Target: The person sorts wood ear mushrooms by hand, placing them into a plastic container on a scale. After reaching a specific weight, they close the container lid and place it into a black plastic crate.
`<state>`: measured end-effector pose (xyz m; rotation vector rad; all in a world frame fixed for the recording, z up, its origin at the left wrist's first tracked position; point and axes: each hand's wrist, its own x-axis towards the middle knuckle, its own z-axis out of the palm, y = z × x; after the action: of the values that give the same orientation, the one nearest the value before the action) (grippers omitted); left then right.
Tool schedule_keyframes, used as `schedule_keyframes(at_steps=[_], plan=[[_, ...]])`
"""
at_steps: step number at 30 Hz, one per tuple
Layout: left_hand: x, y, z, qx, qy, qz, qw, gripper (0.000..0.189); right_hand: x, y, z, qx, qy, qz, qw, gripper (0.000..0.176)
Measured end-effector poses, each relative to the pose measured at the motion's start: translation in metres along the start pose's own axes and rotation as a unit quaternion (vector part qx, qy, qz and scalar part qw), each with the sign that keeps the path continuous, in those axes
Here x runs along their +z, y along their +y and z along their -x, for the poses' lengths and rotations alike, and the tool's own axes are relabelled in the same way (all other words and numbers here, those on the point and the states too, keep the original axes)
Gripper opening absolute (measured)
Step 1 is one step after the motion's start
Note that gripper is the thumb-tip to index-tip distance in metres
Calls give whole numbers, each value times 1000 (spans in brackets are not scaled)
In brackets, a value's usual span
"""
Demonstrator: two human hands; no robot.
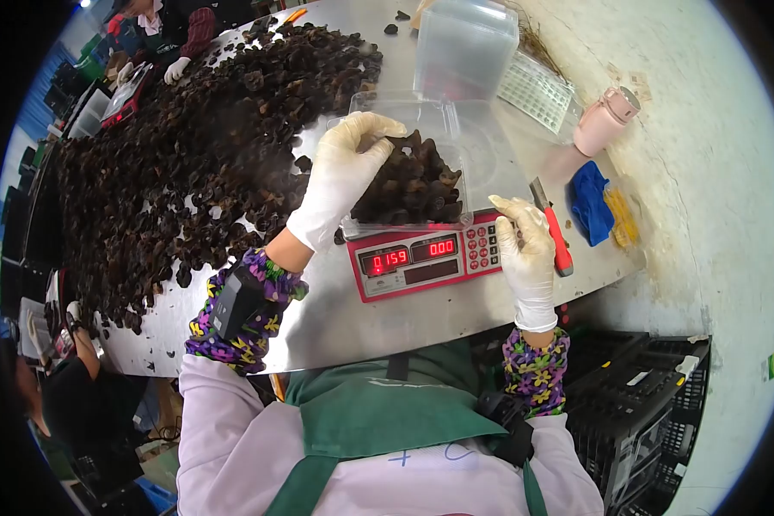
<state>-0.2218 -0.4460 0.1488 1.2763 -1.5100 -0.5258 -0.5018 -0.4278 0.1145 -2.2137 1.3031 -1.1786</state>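
A heap of dried, crinkled black fungus point(413, 185) fills the near half of a clear plastic clamshell tray point(482, 146), which sits on a red electronic scale point(421, 268). The opened tray's long axis runs away from the person and slightly right, its flat lid pointing toward the far side. The white-gloved left hand point(344, 168) lies palm-down on the heap's left side, fingers bent over the top and not clenched. The white-gloved right hand point(525, 249) rests loosely curled at the scale's right edge, just right of the tray; whether it grips anything cannot be told. A red-handled knife point(559, 241) lies just beside that hand, and a large pile of loose black fungus point(189, 146) covers the metal table point(378, 322) to the left.
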Motion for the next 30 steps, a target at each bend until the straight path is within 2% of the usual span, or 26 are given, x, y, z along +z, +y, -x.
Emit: schedule_keyframes(at_steps=[2, 3, 5, 7, 11, 14, 17, 19, 24, 27, 29, 30], plan=[[0, 2, -1, -105, -4, 129, 986, 18, 1, -2, -1, -1, 0, 1, 1000, 23], [0, 0, -3, -105, -6, 129, 986, 18, 1, -3, -1, -1, 0, 2, 1000, 23], [1, -6, -5, -143, 35, 220, 964, 16, 1, -1, 0, 0, 0, 3, 1000, 23], [-3, -2, -6, -136, 38, 235, 962, 17, 1, 1, 0, -3, -2, 3, 1000, 23], [-22, -5, -2, -80, 79, 189, 976, 20, -1, 3, 1, 0, -4, 0, 1000, 24], [-45, -13, 16, -93, 105, 125, 982, 24, 0, 6, 1, -1, 6, -9, 1000, 23], [-75, -20, 46, -133, 137, -4, 982, 24, 0, 9, 1, 3, 12, -22, 1000, 22], [-96, -40, 68, -56, 116, -195, 972, 25, -2, 8, 1, 12, 10, -28, 999, 22], [-111, -55, 116, -96, 113, -195, 970, 25, 1, 10, -4, -11, 5, 4, 1000, 22], [-102, -42, 125, -129, 124, -149, 973, 25, 3, 8, -3, -6, 7, -11, 1000, 22], [-90, -31, 124, -179, 131, -38, 974, 24, 4, 7, -3, -14, 7, -17, 1000, 22], [-87, -32, 121, -163, 116, -34, 979, 23, 4, 6, -3, -15, 6, -15, 1000, 22]])
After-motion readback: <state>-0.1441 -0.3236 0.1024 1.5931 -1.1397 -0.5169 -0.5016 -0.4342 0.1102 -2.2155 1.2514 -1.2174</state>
